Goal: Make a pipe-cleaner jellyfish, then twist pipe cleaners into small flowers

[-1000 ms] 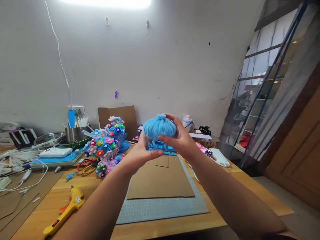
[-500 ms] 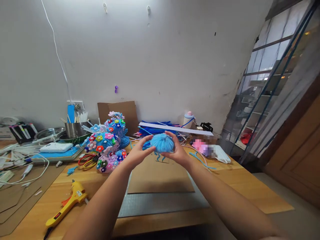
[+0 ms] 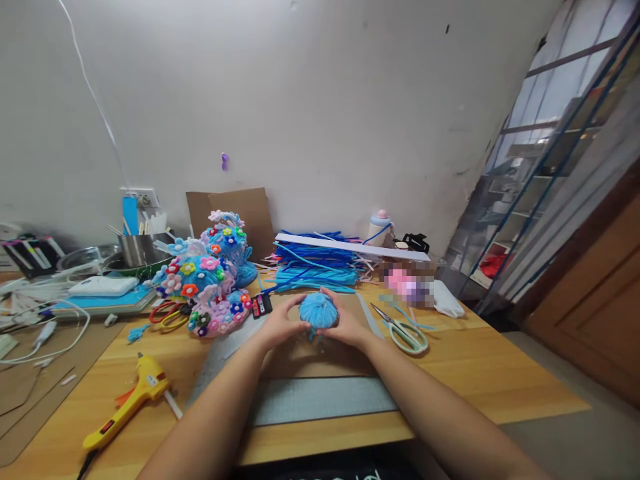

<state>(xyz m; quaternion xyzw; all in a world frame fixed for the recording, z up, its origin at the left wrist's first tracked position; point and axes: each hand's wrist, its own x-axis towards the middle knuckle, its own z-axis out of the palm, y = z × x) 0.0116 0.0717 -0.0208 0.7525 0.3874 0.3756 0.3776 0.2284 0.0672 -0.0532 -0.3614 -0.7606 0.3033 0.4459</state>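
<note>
A light blue fuzzy ball (image 3: 319,310) made of pipe cleaners sits between my two hands, low over a brown cardboard sheet (image 3: 320,357). My left hand (image 3: 280,325) cups its left side and my right hand (image 3: 344,323) cups its right side. Short blue stems hang under the ball. The cardboard lies on a grey cutting mat (image 3: 320,400) on the wooden table (image 3: 480,380).
A heap of blue pipe cleaners (image 3: 315,267) lies behind the ball. Flower-covered blue craft pieces (image 3: 207,280) stand at the left. A yellow glue gun (image 3: 125,407) lies front left, green-handled scissors (image 3: 403,330) at the right, red scissors (image 3: 167,315), a steel pot (image 3: 135,248) and cables farther left.
Both hands have lowered the blue ball from chest height down to just above the cardboard, and the view has tilted down with them.
</note>
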